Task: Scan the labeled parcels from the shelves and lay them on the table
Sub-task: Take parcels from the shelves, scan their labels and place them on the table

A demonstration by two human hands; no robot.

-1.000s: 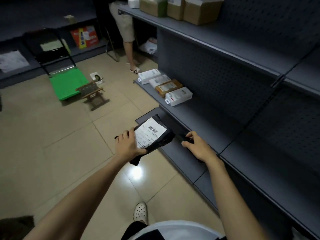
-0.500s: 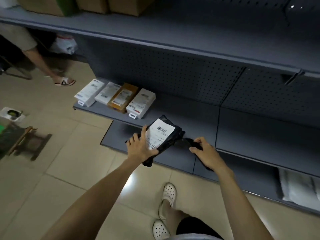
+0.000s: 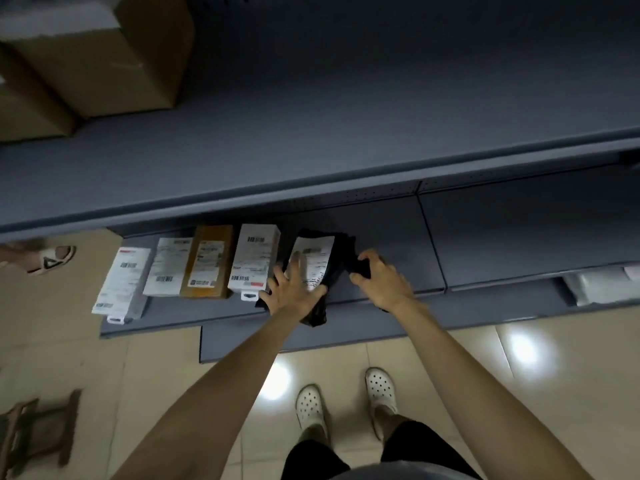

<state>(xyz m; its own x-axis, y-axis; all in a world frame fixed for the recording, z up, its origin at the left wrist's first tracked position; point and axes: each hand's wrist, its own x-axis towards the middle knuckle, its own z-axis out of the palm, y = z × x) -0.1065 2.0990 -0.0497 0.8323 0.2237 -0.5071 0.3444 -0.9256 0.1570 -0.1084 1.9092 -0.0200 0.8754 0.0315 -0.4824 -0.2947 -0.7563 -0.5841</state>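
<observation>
A black poly-bag parcel with a white barcode label [image 3: 317, 252] lies on the low grey shelf [image 3: 384, 230], at the right end of a row of boxes. Its near end hangs over the shelf edge. My left hand [image 3: 294, 289] rests flat on the label with its fingers spread. Just to the right, my right hand [image 3: 379, 280] grips a small black scanner [image 3: 360, 268], mostly hidden in the fist. Left of the parcel lie a white labeled box [image 3: 254, 258], a brown box [image 3: 207, 261] and two more white boxes [image 3: 168, 266] [image 3: 121, 282].
A deep upper shelf [image 3: 311, 150] juts out overhead, with cardboard boxes [image 3: 104, 53] at its left. A pale bag [image 3: 602, 285] sits on the bottom shelf at the right. Another person's sandalled foot [image 3: 52, 259] and a wooden stool [image 3: 34, 427] are on the tiled floor.
I stepped up to the shelf and turned to face it. My left hand carried the black parcel forward and set it down beside the white box; the right hand moved in alongside.
</observation>
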